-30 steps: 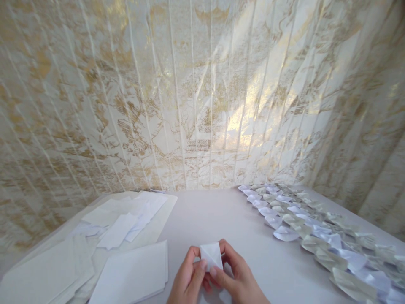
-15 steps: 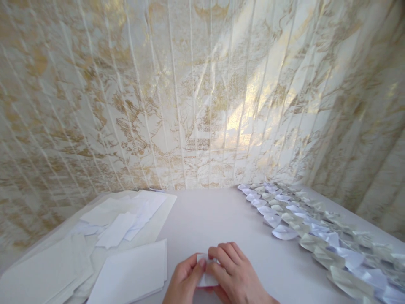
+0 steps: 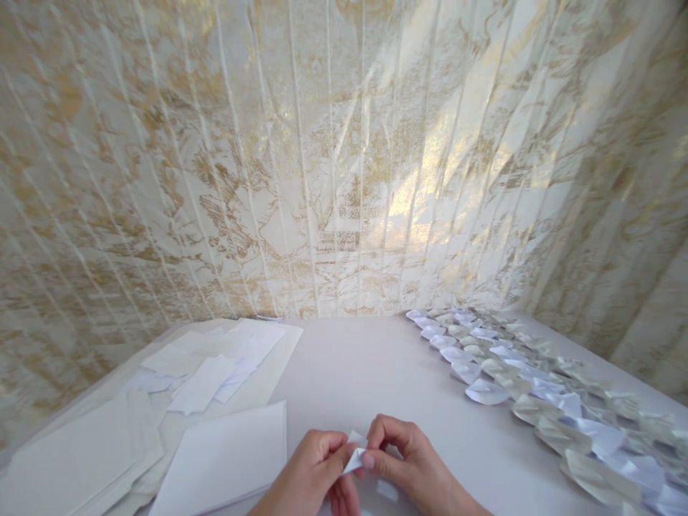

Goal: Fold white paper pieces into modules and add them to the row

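A small piece of folded white paper (image 3: 355,459) is held up between my two hands, low in the middle of the view. My left hand (image 3: 319,466) pinches its left side between thumb and fingers. From the right, the thumb and forefinger of my right hand (image 3: 400,455) grip the other edge. A pointed fold shows on the paper's near side; my fingers cover part of it. Just left of my left hand lies a stack of white paper sheets (image 3: 231,451).
Loose cut papers (image 3: 201,383) and larger sheets (image 3: 69,459) cover the table's left side. Along the right stand rows of folded white and greyish paper pieces (image 3: 486,390). A gold-patterned curtain (image 3: 344,179) hangs behind the white table (image 3: 344,373).
My hands have moved slightly apart, and the paper has turned from a flat square to a tilted, pointed shape. My right fingers have shifted from on top of it to its right edge.
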The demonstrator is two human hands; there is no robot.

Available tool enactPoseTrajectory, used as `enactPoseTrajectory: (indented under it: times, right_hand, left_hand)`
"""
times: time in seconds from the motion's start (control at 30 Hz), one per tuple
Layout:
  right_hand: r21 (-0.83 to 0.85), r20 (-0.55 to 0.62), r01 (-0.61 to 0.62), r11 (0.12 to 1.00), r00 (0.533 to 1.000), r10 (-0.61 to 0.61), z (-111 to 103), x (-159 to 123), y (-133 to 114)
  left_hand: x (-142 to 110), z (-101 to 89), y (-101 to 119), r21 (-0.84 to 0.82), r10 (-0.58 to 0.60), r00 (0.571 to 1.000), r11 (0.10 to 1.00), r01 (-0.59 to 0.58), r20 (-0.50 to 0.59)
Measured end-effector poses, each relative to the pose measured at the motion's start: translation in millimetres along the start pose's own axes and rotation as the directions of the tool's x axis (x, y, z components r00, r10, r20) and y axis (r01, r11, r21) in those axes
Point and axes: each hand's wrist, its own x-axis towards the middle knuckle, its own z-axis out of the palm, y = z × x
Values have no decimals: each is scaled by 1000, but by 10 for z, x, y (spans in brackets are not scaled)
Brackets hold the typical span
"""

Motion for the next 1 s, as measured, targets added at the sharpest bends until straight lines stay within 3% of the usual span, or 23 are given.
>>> enactPoseTrajectory:
  times: [0.2, 0.37, 0.73, 1.0]
  right_hand:
    - [50, -56, -4, 999, 998, 7, 40, 0, -1]
    - [54, -71, -29, 998, 997, 33, 25, 9, 23]
    - [137, -32, -5, 990, 999, 9, 46, 10, 73]
    - [272, -19, -10, 962, 1000, 16, 109, 30, 61]
  left_hand:
    - [17, 5, 27, -87, -17, 998, 996, 23, 68]
    - [37, 12, -30, -130, 67, 992, 990, -52, 110]
    - [102, 7, -159, -166, 94, 993, 983, -82, 68]
    - [35, 45, -88, -61, 155, 986, 987, -151, 60]
